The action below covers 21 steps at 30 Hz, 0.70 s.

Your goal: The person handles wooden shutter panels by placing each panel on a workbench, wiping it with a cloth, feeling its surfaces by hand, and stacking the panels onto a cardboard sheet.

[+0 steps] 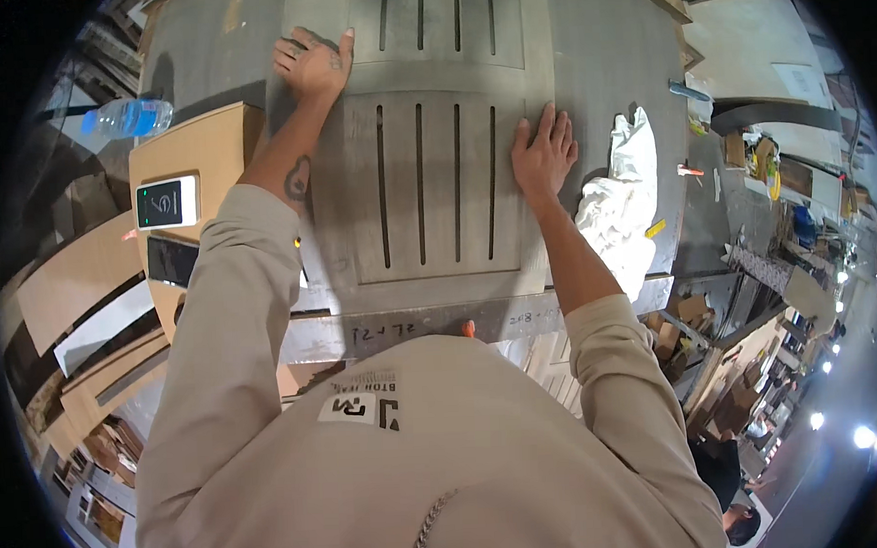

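Note:
A grey-brown panel (pixel 439 197), like a cabinet door, lies flat in front of me, with long dark slots in two recessed fields. Near its far left edge, my left hand (pixel 315 68) rests with the fingers pointing left and the thumb apart. My right hand (pixel 545 154) lies on the panel's right edge, lower down, fingers stretched forward. Neither hand appears to hold anything. To the right of my right hand is a crumpled white cloth (pixel 618 205).
A cardboard box (pixel 188 143) at left bears a white device with a screen (pixel 168 203) and a dark phone (pixel 171 261). A plastic bottle (pixel 134 118) lies behind it. A marked board (pixel 392 332) runs along the near edge. Another person (pixel 731 481) is at lower right.

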Tool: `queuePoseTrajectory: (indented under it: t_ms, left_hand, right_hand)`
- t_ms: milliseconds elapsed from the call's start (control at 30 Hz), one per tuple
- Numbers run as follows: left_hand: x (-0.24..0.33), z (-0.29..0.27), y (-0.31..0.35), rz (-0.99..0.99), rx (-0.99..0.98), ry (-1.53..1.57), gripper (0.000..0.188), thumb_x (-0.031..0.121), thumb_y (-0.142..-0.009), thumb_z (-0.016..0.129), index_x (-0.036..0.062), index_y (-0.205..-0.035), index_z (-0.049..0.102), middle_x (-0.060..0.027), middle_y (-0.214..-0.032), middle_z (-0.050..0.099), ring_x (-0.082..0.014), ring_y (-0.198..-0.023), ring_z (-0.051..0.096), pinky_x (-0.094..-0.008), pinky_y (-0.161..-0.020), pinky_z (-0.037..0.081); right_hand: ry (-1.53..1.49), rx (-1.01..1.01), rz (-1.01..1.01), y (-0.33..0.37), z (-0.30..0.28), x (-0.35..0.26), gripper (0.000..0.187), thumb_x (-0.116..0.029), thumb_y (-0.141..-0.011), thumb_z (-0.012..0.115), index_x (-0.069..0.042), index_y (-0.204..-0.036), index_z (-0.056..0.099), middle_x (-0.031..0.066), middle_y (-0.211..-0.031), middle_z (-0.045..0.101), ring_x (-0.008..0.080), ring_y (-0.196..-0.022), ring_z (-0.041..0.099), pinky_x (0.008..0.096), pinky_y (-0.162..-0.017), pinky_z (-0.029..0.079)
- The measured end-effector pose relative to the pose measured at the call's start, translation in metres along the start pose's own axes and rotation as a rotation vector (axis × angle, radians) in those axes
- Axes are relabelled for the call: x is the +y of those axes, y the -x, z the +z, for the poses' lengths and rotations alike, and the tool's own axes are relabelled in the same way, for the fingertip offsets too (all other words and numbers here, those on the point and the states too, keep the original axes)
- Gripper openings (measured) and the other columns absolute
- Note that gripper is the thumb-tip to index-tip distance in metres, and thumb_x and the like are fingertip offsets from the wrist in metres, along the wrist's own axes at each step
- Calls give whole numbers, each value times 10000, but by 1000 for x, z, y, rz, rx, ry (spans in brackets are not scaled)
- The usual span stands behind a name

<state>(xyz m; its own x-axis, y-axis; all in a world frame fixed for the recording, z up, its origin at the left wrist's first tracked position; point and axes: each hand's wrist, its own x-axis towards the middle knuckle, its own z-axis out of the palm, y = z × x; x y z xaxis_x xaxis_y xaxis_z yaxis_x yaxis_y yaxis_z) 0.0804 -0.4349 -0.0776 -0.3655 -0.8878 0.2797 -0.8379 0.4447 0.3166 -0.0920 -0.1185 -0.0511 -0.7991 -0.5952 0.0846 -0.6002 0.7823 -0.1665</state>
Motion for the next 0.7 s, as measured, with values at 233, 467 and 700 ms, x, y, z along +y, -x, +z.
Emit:
queuePoseTrajectory:
  t_ms: [233,467,700]
  left_hand:
    - [7,-66,133,85,-146,309,847,467,-898,536,-157,-1380,228,-425,-1376,269,-532,-1287,290,-543,-1091,218]
    - [-25,-185,334,-131,-258,103,734,390,-806,705,-134,-1237,424,-318,-1228,474,-461,-1138,469,-490,-964,389]
    - [-32,-186,304,-350,-490,-100,802,638,-671,724,-12,-1109,553,-245,-1106,580,-386,-1042,584,-447,-881,467]
  right_hand:
    - [-149,43,3,1,-1,28,603,-433,-935,447,-110,-1434,341,196,-1475,321,311,-1387,263,497,-1120,183]
    - [-325,-119,-109,95,-51,81,399,-330,-885,584,-25,-1139,544,207,-1077,577,365,-1001,561,460,-853,455]
    - [-410,-458,29,161,-83,121,493,-500,-795,678,-21,-847,569,140,-710,612,342,-755,621,447,-651,462]
